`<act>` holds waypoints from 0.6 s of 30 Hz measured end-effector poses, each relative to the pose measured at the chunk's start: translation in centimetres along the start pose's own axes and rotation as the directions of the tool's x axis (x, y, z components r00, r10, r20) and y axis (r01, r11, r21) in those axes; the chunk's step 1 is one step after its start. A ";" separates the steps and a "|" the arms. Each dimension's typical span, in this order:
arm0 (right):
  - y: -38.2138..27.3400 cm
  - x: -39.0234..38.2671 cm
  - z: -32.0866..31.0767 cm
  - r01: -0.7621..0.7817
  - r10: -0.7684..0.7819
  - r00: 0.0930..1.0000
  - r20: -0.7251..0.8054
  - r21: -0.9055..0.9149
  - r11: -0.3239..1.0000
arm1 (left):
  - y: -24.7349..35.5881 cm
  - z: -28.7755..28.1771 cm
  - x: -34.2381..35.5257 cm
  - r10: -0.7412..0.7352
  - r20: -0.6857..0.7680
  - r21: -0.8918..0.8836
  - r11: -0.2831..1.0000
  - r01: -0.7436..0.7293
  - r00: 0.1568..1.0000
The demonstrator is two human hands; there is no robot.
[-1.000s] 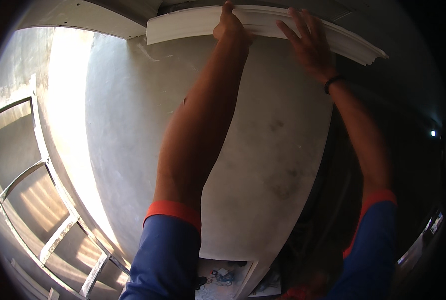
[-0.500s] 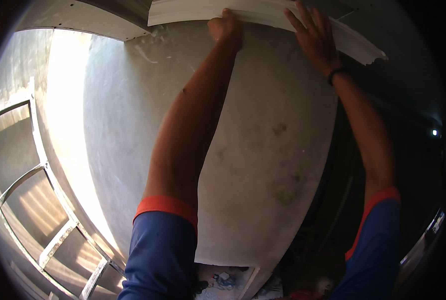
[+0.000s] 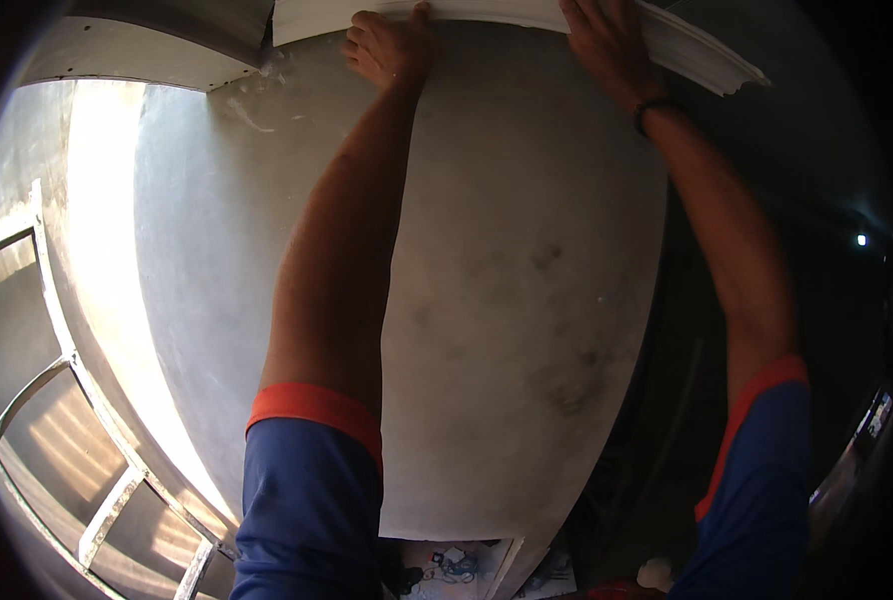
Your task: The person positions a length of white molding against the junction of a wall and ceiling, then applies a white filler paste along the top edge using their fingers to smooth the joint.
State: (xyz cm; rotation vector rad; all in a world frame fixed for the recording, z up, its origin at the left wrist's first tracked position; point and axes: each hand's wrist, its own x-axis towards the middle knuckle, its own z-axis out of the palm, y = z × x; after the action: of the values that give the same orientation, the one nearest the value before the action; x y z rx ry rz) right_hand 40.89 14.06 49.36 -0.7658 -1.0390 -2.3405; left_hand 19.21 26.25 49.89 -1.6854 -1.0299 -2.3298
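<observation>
Open room between bare left forearm (image 3: 338,235) and bare right forearm (image 3: 728,230), before smooth grey wall (image 3: 516,300). Above: long white moulded strip (image 3: 511,10) bars the way. Upper left: grey boxed ledge (image 3: 146,48) juts in. Lower left: pale splotched ladder (image 3: 112,513) obstructs. Far right too dark to judge.

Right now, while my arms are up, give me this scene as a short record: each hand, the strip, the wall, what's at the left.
Left hand: at the strip's lower edge, fingers partly curled
Right hand: laid over the strip, fingers extended, tips cut off by the frame
Strip: long, white, ragged at its right end
Wall: grey, with dark smudges
At left: ladder-like frame, beside a brightly lit band
Sleeves: blue, red-orange trim
Right wrist: dark bracelet
</observation>
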 end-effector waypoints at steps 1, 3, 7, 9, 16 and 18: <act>-0.1 0.0 0.2 -0.006 0.006 1.000 -0.001 -0.004 1.000 | -0.2 0.3 0.1 0.020 -0.032 -0.013 1.000 -0.020 0.999; -0.5 0.3 0.8 -0.005 0.005 1.000 -0.002 -0.017 1.000 | -1.3 0.7 1.0 0.056 -0.106 -0.030 0.998 -0.059 0.993; -0.4 1.6 2.0 0.001 -0.002 1.000 -0.022 -0.040 0.999 | -4.3 3.2 3.2 0.284 -0.163 -0.016 0.957 -0.290 0.945; -0.2 1.6 2.3 0.006 -0.006 1.000 -0.009 -0.079 0.997 | -4.9 3.5 2.9 0.319 -0.105 -0.031 0.946 -0.324 0.942; 0.1 1.3 5.0 -0.050 0.040 0.996 -0.075 -0.128 0.991 | -6.4 6.3 2.8 0.444 -0.233 0.050 0.894 -0.445 0.865; -1.3 1.7 6.0 -0.055 0.050 0.996 -0.071 -0.074 0.996 | -7.4 6.3 3.3 0.422 -0.223 0.094 0.906 -0.412 0.879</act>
State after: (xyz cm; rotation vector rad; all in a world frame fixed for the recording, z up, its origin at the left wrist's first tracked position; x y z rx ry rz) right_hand 40.62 19.14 53.18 -0.7257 -0.8943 -2.3559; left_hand 19.76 36.51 50.37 -1.3939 -0.5939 -2.1353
